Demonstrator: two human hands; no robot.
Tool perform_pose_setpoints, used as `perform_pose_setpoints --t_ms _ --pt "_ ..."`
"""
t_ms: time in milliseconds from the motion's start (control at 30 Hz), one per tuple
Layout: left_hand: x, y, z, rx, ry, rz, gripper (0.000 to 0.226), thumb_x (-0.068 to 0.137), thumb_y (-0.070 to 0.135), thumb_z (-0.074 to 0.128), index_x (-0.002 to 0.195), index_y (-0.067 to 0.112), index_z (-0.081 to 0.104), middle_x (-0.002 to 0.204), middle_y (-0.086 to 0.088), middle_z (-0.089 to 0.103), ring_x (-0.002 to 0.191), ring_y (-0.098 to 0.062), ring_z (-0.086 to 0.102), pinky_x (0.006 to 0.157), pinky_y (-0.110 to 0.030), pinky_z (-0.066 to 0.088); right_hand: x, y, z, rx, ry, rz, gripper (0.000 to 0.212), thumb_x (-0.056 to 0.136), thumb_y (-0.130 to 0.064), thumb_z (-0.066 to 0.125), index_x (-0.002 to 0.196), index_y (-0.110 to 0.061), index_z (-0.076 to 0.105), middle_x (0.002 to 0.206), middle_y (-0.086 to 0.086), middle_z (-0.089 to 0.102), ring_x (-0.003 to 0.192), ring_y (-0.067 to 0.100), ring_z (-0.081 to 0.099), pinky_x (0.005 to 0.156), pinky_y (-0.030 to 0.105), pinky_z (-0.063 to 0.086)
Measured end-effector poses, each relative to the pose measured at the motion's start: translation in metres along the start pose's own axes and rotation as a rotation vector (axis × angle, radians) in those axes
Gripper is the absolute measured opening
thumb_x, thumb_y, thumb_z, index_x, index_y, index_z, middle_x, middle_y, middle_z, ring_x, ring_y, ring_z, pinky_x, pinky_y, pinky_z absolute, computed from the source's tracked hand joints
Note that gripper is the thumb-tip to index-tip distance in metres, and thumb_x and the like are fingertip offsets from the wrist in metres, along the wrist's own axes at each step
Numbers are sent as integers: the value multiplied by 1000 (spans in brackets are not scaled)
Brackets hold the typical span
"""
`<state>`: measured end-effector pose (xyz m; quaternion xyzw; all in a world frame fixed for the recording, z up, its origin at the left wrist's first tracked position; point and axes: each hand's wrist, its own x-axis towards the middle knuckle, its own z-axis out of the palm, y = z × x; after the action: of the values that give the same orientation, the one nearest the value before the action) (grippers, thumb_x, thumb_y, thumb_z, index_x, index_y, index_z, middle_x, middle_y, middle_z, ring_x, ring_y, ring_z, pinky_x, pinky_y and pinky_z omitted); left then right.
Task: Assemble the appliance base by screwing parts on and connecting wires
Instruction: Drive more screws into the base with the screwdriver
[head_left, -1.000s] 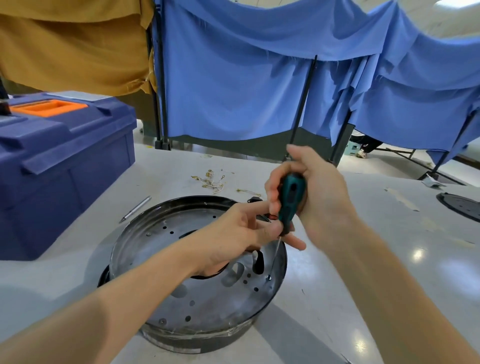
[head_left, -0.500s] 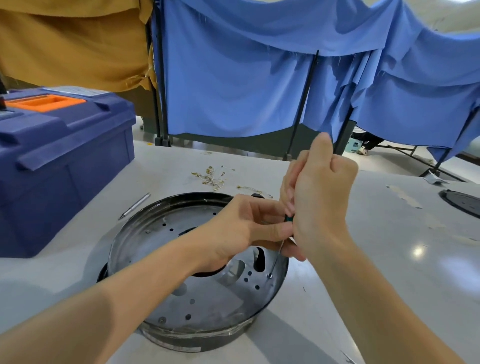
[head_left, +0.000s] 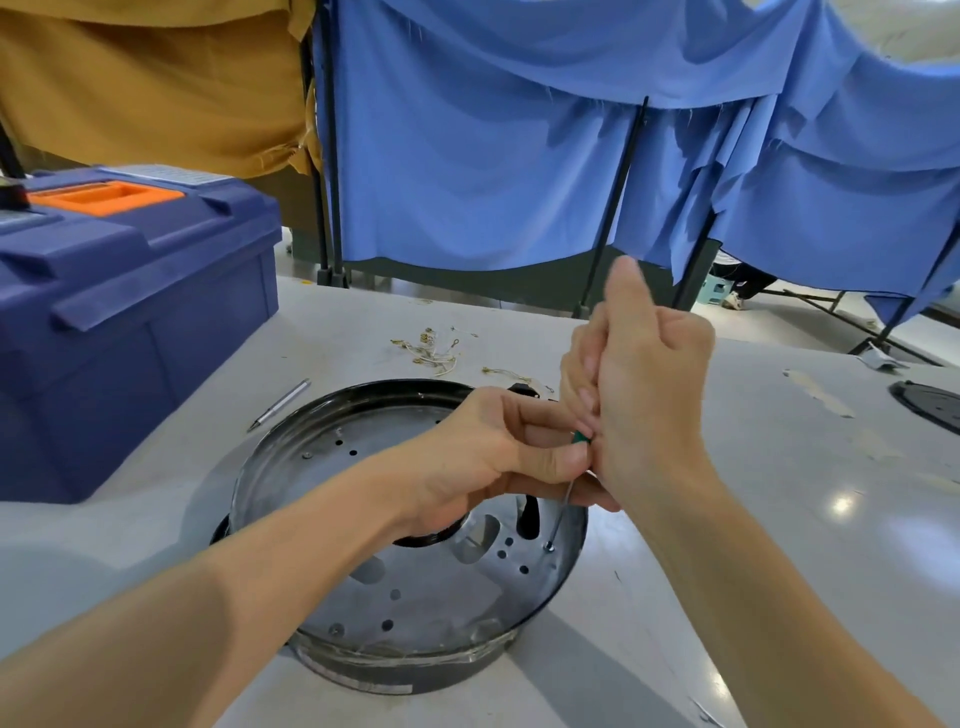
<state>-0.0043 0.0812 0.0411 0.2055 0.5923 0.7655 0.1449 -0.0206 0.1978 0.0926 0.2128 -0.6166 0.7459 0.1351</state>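
Head view: we see a white label on the lid of the blue toolbox (head_left: 130, 312) and a strip label on the front wall of the appliance base (head_left: 415, 597); neither can be read. The base sits on the table (head_left: 779, 519), directly below both hands. The right hand (head_left: 644, 395) is wrapped round the green handle of the screwdriver (head_left: 582, 438), thumb raised. The left hand (head_left: 493, 457) pinches the tool just under the handle, touching the right hand. The shaft slants down to a screw (head_left: 549, 545) at the base's right rim. Loose wires (head_left: 431, 351) lie beyond the base.
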Motion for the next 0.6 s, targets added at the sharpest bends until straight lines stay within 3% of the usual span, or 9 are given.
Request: perform_pose_setpoints --t_ms 100,167,233,333,433,600 --pt "1 -1 2 47 41 13 21 77 9 74 97 5 75 89 -11 76 83 -27 74 78 -29 57 -8 2 1 -71 109 -29 73 103 -34 39 32 -18 40 32 2 36 27 16 31 37 19 27" --pt "-1 0 1 41 45 22 12 81 6 68 87 11 78 86 -10 75 85 -31 73 82 -34 57 3 -5 1 10 -91 195 70 100 -40 47 34 -14 45 35 6 41 30 18 35 39 21 30" --pt "-3 2 -1 31 28 15 11 85 11 67 90 7 76 94 -17 74 91 -36 72 85 -36 56 17 -14 -3 89 -413 455 70 93 -48 53 38 -7 47 38 11 44 34 21 40 42 23 37" --pt "-5 2 -3 22 6 7 19 86 16 66 98 5 74 99 -20 73 96 -38 70 89 -38 55 25 -15 -8 156 -641 441 68 93 -39 54 35 -10 34 29 3 30 25 17 23 34 16 27" --pt "-3 0 -1 8 10 9 18 84 7 67 99 7 76 97 -17 74 95 -36 71 88 -36 55 17 -4 -5 152 -402 295 69 103 -28 46 37 -10 33 29 1 24 25 13 17 35 13 19" --pt "2 -2 3 90 118 13 24 67 0 78 88 11 79 85 -9 76 79 -25 74 74 -28 58 -1 3 3 -10 44 -18 74 106 -35 36 34 -16 39 31 0 32 26 14 28 36 17 24"
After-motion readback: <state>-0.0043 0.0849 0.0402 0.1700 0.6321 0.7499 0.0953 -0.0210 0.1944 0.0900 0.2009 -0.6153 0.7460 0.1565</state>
